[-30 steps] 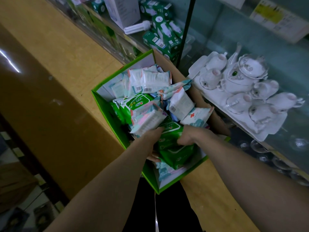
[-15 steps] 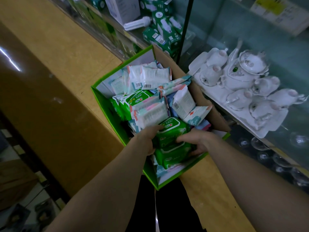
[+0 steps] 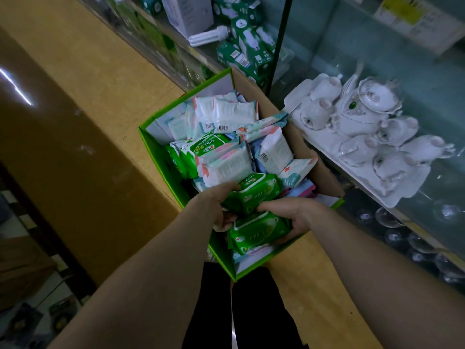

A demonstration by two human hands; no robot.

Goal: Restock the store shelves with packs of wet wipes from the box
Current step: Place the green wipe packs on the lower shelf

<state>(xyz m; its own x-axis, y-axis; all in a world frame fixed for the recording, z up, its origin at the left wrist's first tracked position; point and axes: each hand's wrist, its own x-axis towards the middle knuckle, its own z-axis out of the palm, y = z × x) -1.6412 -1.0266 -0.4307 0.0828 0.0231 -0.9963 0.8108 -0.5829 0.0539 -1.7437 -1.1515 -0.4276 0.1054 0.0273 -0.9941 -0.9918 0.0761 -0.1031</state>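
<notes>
Nearest, the right hand is curling round the right end of the lower green pack, thumb lying across its top edge, fingers beneath. Just beyond, the left hand is gripping the left end of the upper green pack, thumb on top. Both packs are sitting at the near end of the green box, with white packs heaped farther in and a tea set shelved beyond.

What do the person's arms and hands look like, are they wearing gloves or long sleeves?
No gloves and no sleeves in view: the left hand and right hand are bare, and the left forearm and right forearm are uncovered to the picture's edge. I see no watch, bracelet or ring, though the light is dim.
</notes>
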